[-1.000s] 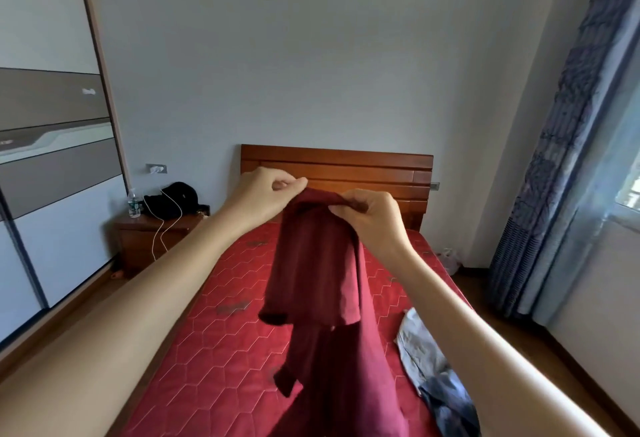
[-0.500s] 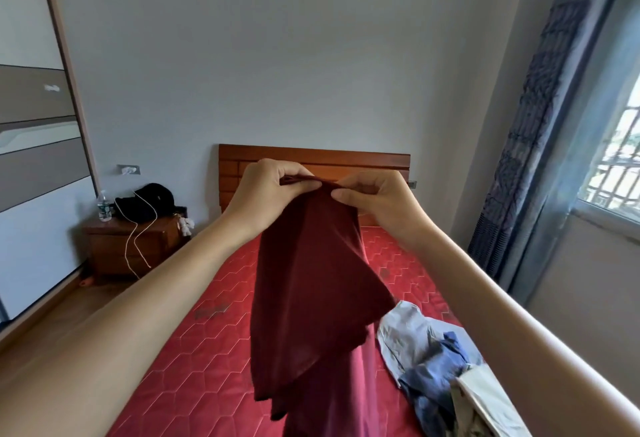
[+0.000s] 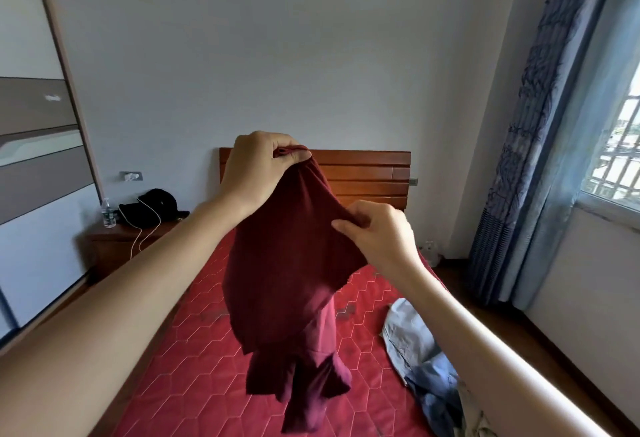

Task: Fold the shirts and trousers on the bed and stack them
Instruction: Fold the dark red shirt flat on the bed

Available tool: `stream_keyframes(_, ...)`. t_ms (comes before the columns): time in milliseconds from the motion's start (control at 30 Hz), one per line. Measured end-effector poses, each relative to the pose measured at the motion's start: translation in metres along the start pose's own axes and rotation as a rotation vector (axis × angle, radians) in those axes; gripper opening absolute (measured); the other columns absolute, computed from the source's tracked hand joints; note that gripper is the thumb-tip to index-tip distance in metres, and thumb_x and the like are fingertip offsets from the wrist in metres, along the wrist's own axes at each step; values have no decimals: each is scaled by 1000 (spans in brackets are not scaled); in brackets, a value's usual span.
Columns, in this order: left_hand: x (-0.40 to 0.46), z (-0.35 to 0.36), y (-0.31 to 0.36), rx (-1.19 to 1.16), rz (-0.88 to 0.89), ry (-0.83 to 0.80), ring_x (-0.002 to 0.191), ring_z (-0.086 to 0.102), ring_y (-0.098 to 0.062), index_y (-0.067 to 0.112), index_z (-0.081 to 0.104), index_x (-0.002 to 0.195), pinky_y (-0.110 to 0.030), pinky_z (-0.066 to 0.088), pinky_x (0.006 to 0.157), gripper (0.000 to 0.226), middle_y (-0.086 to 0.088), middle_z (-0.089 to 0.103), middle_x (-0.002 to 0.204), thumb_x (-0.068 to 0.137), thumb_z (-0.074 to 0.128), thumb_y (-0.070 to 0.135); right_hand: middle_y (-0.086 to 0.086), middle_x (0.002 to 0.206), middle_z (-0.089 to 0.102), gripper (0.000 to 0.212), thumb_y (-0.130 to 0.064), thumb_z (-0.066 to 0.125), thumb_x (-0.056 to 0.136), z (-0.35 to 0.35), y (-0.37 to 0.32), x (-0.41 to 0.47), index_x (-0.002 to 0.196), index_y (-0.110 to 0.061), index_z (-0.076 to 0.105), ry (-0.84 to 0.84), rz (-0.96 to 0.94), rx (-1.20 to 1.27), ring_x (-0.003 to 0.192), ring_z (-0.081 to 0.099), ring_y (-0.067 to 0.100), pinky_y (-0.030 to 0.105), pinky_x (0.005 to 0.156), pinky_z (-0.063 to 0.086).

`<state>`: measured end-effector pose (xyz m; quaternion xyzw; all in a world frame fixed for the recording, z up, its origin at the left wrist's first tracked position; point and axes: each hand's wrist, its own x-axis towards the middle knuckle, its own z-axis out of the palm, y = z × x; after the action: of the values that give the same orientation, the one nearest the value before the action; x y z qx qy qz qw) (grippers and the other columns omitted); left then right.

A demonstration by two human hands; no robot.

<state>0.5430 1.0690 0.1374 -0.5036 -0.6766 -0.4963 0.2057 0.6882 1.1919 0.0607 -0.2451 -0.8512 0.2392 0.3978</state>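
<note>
Maroon soft-knit garment (image 3: 291, 263) hangs in the air above the red quilted mattress with its hexagon stitching (image 3: 194, 360), held up in front of the brown slatted wooden headboard (image 3: 363, 173). Its long axis runs close to vertical, tilted a little: the gathered upper end points up toward the headboard, and the loose lower end, bunched into ruffled folds, points down at the mattress without plainly touching it. Whether it is a shirt or trousers cannot be told from these folds.

The left hand (image 3: 254, 173) is the higher one, level with the top rail of the headboard, its fingers curled tight round the bunched upper edge of the cloth. The right hand (image 3: 377, 232) sits lower, just below the headboard's bottom slat, pinching the cloth's edge between thumb and fingers, so the fabric stretches on a slant between the two hands.

On the mattress, near its right edge and well short of the headboard, lies a crumpled heap of pale grey and blue denim clothes (image 3: 426, 364). Left of the headboard stands a dark wooden bedside cabinet (image 3: 114, 246) carrying a clear plastic water bottle (image 3: 108, 214), a black bag or cap (image 3: 152, 208) and a white cable (image 3: 147, 228).
</note>
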Motion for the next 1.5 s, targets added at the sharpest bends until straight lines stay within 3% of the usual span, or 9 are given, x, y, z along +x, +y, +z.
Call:
stream_keyframes(167, 5, -10, -32, 67, -93, -20, 85, 67, -19, 13, 77, 89, -36, 52, 82, 17, -4, 74, 85, 84, 73, 29, -12, 71, 68, 7, -31, 74, 80, -9, -7, 27, 75, -31, 69, 38, -13, 199, 68, 62, 4, 24, 63, 47)
stream_keyframes(400, -9, -1, -76, 137, -200, -171, 81, 62, -1, 19, 78, 86, -18, 43, 71, 19, 18, 64, 73, 88, 68, 35, -6, 79, 71, 2, -18, 74, 80, -5, -35, 70, 82, -19, 74, 33, 0, 299, 80, 67, 14, 27, 74, 53)
stream_keyframes(667, -26, 17, -77, -19, -232, -143, 46, 45, -9, 13, 64, 61, -27, 38, 62, 45, 0, 54, 48, 91, 53, 45, -9, 74, 65, 4, -16, 73, 80, -2, -77, 99, 84, -18, 74, 67, -125, 201, 72, 60, 7, 12, 57, 41)
stream_keyframes(833, -20, 4, -52, -353, -197, -335, 91, 68, -7, 29, 68, 105, -27, 51, 84, 55, 10, 72, 97, 77, 53, 73, -6, 80, 67, 7, -16, 71, 82, -6, -85, 100, 88, -15, 74, 68, -171, 231, 78, 63, 11, 22, 69, 49)
stream_keyframes(967, -22, 7, -53, -343, -210, -503, 91, 68, 0, 41, 65, 107, -15, 50, 78, 45, 21, 71, 103, 64, 76, 52, -13, 77, 67, 4, -17, 71, 82, -14, -80, 103, 84, -20, 72, 102, -209, 290, 76, 63, 5, 17, 68, 48)
stream_keyframes(1067, -34, 14, -65, -308, -259, -541, 90, 69, -4, 34, 73, 96, -25, 51, 87, 31, 14, 74, 95, 67, 77, 43, -18, 73, 65, 9, -16, 72, 82, -27, -61, 105, 79, -25, 70, 152, -161, 306, 73, 61, 2, 12, 66, 47)
stream_keyframes(1200, -56, 31, -78, -95, -267, -625, 68, 64, 1, 30, 67, 71, -22, 45, 78, 15, 10, 68, 67, 84, 72, 34, -5, 81, 69, 5, -15, 71, 82, -36, -18, 102, 85, -17, 74, 223, -7, 308, 82, 65, 15, 30, 82, 54)
stream_keyframes(1400, -62, 56, -77, -145, -318, -435, 77, 70, -13, 20, 67, 82, -35, 57, 78, 9, 2, 71, 80, 90, 66, 23, -1, 90, 73, 11, -24, 70, 82, -42, 37, 97, 91, -20, 75, 246, 158, 161, 90, 67, 21, 40, 86, 53)
stream_keyframes(1500, -44, 59, -59, -234, -337, -299, 63, 71, -14, 14, 66, 81, -32, 60, 57, 9, -8, 72, 77, 90, 67, 14, 1, 95, 72, 17, -28, 69, 84, -43, 65, 88, 98, -21, 74, 177, 263, 17, 95, 66, 24, 38, 86, 52)
